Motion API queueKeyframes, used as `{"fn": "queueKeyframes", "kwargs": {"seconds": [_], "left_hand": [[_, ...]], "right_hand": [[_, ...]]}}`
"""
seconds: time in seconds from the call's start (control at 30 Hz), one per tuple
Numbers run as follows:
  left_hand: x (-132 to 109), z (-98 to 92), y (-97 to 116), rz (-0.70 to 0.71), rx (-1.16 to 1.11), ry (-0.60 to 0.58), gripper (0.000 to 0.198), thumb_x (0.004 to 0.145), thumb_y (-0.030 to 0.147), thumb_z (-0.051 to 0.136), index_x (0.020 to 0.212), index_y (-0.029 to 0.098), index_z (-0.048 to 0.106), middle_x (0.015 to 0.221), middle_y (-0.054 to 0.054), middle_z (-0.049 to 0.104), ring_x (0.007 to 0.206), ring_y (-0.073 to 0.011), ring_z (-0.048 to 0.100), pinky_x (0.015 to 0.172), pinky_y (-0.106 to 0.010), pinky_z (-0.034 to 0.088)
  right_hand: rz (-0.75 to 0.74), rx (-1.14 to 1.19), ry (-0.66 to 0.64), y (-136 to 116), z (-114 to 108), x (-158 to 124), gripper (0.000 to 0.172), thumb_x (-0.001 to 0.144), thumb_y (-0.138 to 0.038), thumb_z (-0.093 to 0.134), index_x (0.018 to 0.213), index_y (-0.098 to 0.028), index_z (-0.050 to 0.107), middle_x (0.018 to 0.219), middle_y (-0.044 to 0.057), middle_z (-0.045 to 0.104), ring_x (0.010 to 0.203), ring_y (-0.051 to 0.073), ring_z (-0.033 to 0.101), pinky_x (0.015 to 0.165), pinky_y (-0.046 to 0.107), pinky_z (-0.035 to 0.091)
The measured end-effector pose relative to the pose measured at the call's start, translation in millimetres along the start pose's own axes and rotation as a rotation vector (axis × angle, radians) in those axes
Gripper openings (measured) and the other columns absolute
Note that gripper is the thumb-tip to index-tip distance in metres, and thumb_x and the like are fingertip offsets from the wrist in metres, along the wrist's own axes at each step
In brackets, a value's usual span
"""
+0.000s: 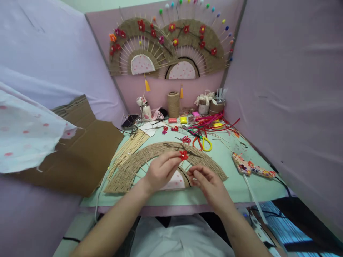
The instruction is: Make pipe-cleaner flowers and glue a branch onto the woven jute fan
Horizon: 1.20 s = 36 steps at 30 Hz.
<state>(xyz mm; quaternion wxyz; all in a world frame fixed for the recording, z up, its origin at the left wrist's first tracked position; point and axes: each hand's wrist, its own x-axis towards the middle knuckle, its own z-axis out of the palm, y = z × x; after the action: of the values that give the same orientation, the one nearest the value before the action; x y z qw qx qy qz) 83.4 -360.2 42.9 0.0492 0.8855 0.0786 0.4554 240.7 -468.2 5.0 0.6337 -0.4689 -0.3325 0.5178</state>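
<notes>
My left hand (164, 170) pinches a small red flower (183, 155) between its fingertips, above the woven twine fan (125, 175). This half-round fan lies flat at the table's front, with thin sticks across its gap and a dotted pink-white centre (174, 180). Dark twigs (194, 152) rest on its upper band, just behind the flower. Over the fan's right part is my right hand (207, 182), fingers curled in with thumb near forefinger. Whatever those fingers may hold is too small to make out.
Behind the fan lie scissors (207, 144), small red flowers (174, 129) and red pipe cleaners (211, 123). Bamboo sticks (134, 144) and cardboard (99, 150) are at left, a glue gun (242, 164) at right. A twine spool (173, 104) stands at the back; finished fans (199, 39) hang above.
</notes>
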Motion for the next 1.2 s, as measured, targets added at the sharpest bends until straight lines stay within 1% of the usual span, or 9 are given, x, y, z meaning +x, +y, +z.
{"fn": "queueKeyframes", "kwargs": {"seconds": [0.07,0.2,0.37,0.43,0.5,0.6,0.7,0.9,1.2], "left_hand": [[-14,5.8,13,0.002,0.028,-0.011,0.026,0.083,0.008,0.054,0.108,0.015,0.059,0.106,-0.011,0.065,0.100,-0.0161,0.062,0.085,-0.028,0.053],[-30,17.2,22,-0.016,0.029,-0.058,0.027,0.084,0.009,0.053,0.110,0.016,0.059,0.105,-0.011,0.066,0.099,-0.0174,0.063,0.084,-0.030,0.053],[-40,26.1,27,-0.219,-0.125,-0.118,0.024,0.085,0.012,0.053,0.107,0.018,0.061,0.103,-0.009,0.067,0.095,-0.0164,0.064,0.084,-0.029,0.052],[-44,29.6,32,-0.286,-0.171,-0.087,0.022,0.084,0.013,0.054,0.102,0.020,0.063,0.105,-0.009,0.066,0.099,-0.0177,0.062,0.087,-0.031,0.051],[-47,34.4,38,-0.465,-0.247,0.018,0.018,0.083,0.015,0.056,0.099,0.020,0.063,0.105,-0.009,0.064,0.101,-0.0184,0.060,0.089,-0.033,0.050],[-46,42.6,45,-0.906,-0.471,0.184,0.019,0.082,0.023,0.059,0.101,0.019,0.059,0.102,-0.008,0.063,0.092,-0.0169,0.062,0.081,-0.030,0.052],[-41,48.5,48,-1.174,-0.681,0.185,0.022,0.079,0.029,0.063,0.096,0.017,0.058,0.092,-0.006,0.064,0.081,-0.0149,0.063,0.072,-0.027,0.053],[-37,53.0,49,-1.216,-0.761,0.146,0.015,0.076,0.027,0.063,0.084,0.015,0.060,0.084,-0.005,0.065,0.077,-0.0143,0.062,0.072,-0.026,0.051],[-41,55.6,52,-1.143,-0.588,0.121,0.012,0.077,0.026,0.060,0.082,0.016,0.064,0.081,-0.005,0.067,0.074,-0.0140,0.063,0.070,-0.025,0.051]], "right_hand": [[0.012,0.111,0.037,2,5,2,0.030,0.074,-0.047,0.068,0.087,-0.020,0.066,0.089,0.004,0.064,0.078,0.016,0.057,0.065,0.027,0.048],[0.039,0.171,0.087,7,8,5,0.030,0.069,-0.045,0.073,0.084,-0.020,0.066,0.077,0.002,0.063,0.072,0.014,0.057,0.061,0.025,0.048],[0.039,0.040,0.142,13,5,10,0.029,0.064,-0.039,0.077,0.078,-0.018,0.065,0.072,0.001,0.063,0.059,0.011,0.054,0.058,0.024,0.046],[0.024,0.005,0.149,16,4,11,0.028,0.064,-0.039,0.076,0.077,-0.017,0.064,0.069,0.000,0.063,0.056,0.010,0.053,0.057,0.024,0.046],[-0.005,-0.026,0.157,18,3,12,0.028,0.065,-0.040,0.074,0.076,-0.017,0.063,0.066,0.000,0.062,0.055,0.010,0.052,0.056,0.024,0.046],[-0.064,-0.118,0.170,21,2,11,0.026,0.069,-0.040,0.071,0.077,-0.016,0.063,0.067,0.001,0.063,0.056,0.011,0.053,0.057,0.025,0.046],[-0.124,-0.221,0.171,23,2,8,0.023,0.073,-0.038,0.067,0.079,-0.017,0.063,0.072,0.002,0.064,0.062,0.013,0.056,0.059,0.025,0.047],[-0.162,-0.331,0.131,24,1,3,0.020,0.077,-0.038,0.063,0.081,-0.018,0.062,0.077,0.004,0.065,0.070,0.016,0.061,0.063,0.026,0.051],[-0.220,-0.497,0.059,24,-3,-2,0.023,0.083,-0.040,0.056,0.085,-0.018,0.064,0.083,0.006,0.067,0.075,0.018,0.063,0.067,0.028,0.052]]}}
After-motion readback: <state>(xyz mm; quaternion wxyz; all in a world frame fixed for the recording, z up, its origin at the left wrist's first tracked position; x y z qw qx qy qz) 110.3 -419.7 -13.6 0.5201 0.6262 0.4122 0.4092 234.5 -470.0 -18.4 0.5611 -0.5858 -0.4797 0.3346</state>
